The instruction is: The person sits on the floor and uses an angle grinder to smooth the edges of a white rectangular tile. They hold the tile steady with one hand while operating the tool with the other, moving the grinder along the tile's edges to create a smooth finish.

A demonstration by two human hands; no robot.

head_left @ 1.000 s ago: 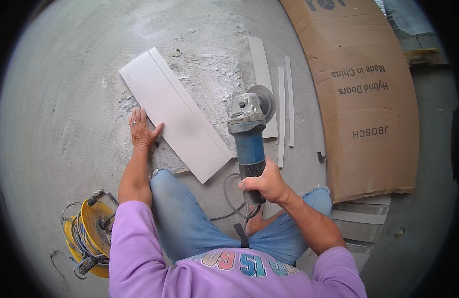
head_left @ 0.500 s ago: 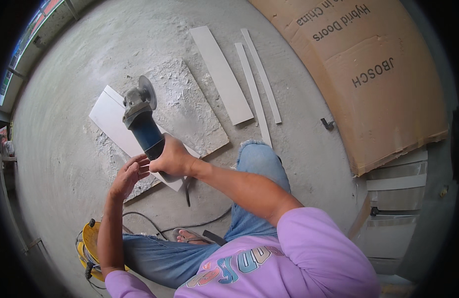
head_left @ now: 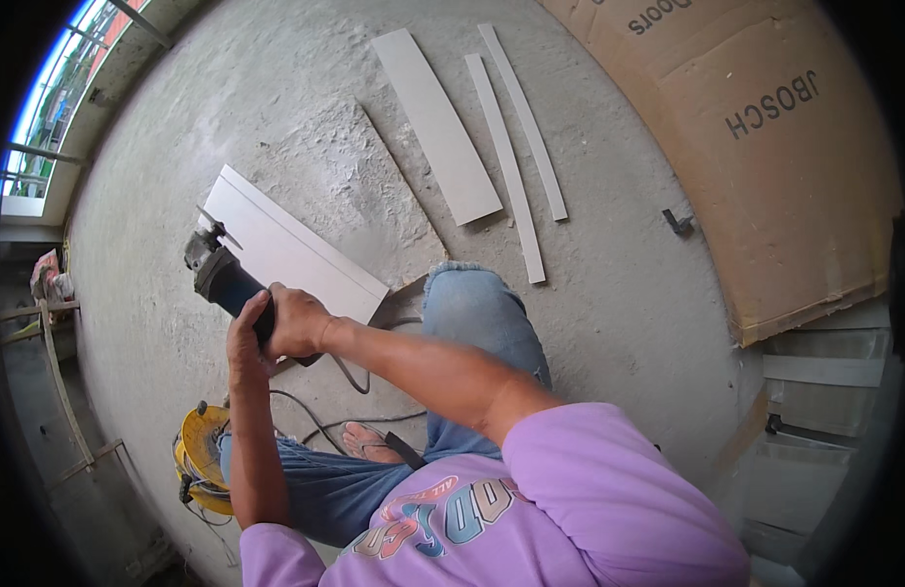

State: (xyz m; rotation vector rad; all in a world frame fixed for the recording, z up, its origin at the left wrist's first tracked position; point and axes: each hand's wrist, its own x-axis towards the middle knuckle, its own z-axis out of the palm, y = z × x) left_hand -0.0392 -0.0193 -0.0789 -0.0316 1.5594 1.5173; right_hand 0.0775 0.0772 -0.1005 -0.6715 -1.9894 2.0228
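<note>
An angle grinder (head_left: pixel 227 277) with a dark blue body and grey head is held in both hands, above the left side of a white tile (head_left: pixel 291 252). My right hand (head_left: pixel 298 323) wraps around its rear body. My left hand (head_left: pixel 248 336) grips it from the left, thumb along the side; its other fingers are mostly hidden. The thin cutting disc (head_left: pixel 219 227) shows nearly edge-on, near the tile's left edge. A lengthwise line runs along the tile, close to its far long edge. Beneath the tile lies a dusty, rough board (head_left: pixel 374 186).
A wide white strip (head_left: pixel 438 127) and two narrow strips (head_left: pixel 506 166) lie beyond my knee. A large cardboard sheet (head_left: pixel 756 186) is at right, with a small black piece (head_left: pixel 678 223) beside it. A yellow cable reel (head_left: pixel 200 440) stands left; a black cord (head_left: pixel 320 430) crosses near my foot.
The grinder has moved left, and its disc has turned from facing broadside to nearly edge-on. My left hand has closed on the grinder's body. The tile lies more uncovered.
</note>
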